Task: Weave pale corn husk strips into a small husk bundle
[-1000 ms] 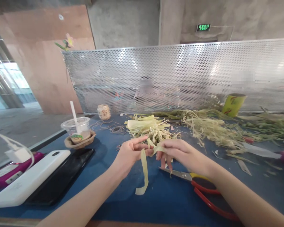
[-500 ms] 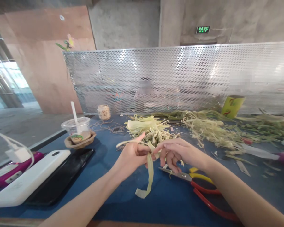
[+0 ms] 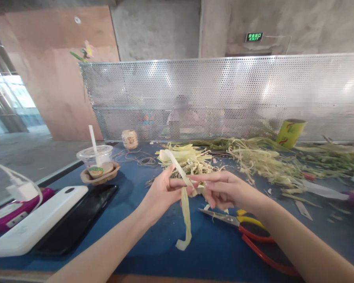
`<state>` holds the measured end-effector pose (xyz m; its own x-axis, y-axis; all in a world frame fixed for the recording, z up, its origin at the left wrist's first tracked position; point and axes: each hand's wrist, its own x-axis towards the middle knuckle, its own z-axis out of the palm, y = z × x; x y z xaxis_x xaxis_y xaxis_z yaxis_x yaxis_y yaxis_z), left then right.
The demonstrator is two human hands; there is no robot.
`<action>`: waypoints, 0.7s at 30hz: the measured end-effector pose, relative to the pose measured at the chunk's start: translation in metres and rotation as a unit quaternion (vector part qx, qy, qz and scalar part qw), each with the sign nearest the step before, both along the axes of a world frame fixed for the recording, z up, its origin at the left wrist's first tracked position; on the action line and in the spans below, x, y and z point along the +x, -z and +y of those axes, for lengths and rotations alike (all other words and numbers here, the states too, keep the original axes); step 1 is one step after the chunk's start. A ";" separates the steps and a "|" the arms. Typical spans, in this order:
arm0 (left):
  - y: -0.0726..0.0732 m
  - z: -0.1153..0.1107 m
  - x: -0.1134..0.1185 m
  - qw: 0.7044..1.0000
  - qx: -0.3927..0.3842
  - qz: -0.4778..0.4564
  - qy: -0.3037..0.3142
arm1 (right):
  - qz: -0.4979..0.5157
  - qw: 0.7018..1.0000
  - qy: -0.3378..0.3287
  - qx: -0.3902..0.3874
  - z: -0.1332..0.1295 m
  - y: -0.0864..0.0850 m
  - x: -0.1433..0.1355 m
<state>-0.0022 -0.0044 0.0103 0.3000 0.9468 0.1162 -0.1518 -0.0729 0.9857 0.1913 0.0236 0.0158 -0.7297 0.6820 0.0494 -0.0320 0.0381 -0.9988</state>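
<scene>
A pale green husk strip [image 3: 186, 220] hangs from between my hands, its lower end curled above the blue table. My left hand [image 3: 165, 186] pinches the strip between thumb and fingers. Another whitish length [image 3: 177, 164] slants up and left from the same spot. My right hand [image 3: 222, 188] has its fingertips at the strip's folded part, index finger pointing left and the other fingers curled. Behind the hands lies a pile of pale husks [image 3: 188, 153]. Scissors [image 3: 233, 220] with red and yellow handles rest under my right forearm, blades pointing left.
At left are a plastic cup [image 3: 96, 159] in a cardboard holder, a white power bank [image 3: 38, 220], a black phone [image 3: 76, 220] and a purple power strip [image 3: 6, 216]. Fibres [image 3: 262, 163] and a yellow-green tube [image 3: 290, 133] stand right. A perforated metal screen [image 3: 153, 90] closes the back.
The whitish length now sticks up and left above my left hand. The hanging end has shifted slightly right. My right hand has moved a little right, its index finger straighter.
</scene>
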 end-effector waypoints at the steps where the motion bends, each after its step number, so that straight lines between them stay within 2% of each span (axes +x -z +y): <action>1: 0.001 0.000 0.000 1.000 -0.002 -0.002 -0.002 | 0.007 1.000 0.013 -0.002 0.000 -0.001 0.000; 4: 0.002 0.001 0.001 1.000 -0.014 0.006 0.004 | -0.003 0.993 0.113 0.025 0.001 -0.004 0.000; 6: 0.003 0.000 0.001 1.000 -0.022 0.014 0.004 | -0.056 0.985 0.158 0.051 0.003 -0.004 -0.001; 10: 0.004 -0.003 0.004 0.998 -0.041 0.033 0.029 | -0.177 0.971 0.140 0.078 0.004 0.006 -0.010; 13: 0.005 -0.003 0.006 0.997 -0.048 0.046 0.035 | -0.164 0.969 0.152 0.101 0.003 0.014 -0.018; 18: 0.006 -0.002 0.009 0.996 -0.051 0.063 0.023 | -0.088 0.970 0.224 0.026 0.004 0.016 -0.023; 21: 0.005 -0.003 0.010 0.996 -0.041 0.070 0.038 | -0.114 0.958 0.253 0.071 0.002 0.015 -0.021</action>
<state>0.0077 -0.0077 0.0056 0.3787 0.9255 -0.0083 -0.0146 0.0150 0.9998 0.1703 0.0256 0.0012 -0.3096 0.9497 0.0466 0.2442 0.1268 -0.9614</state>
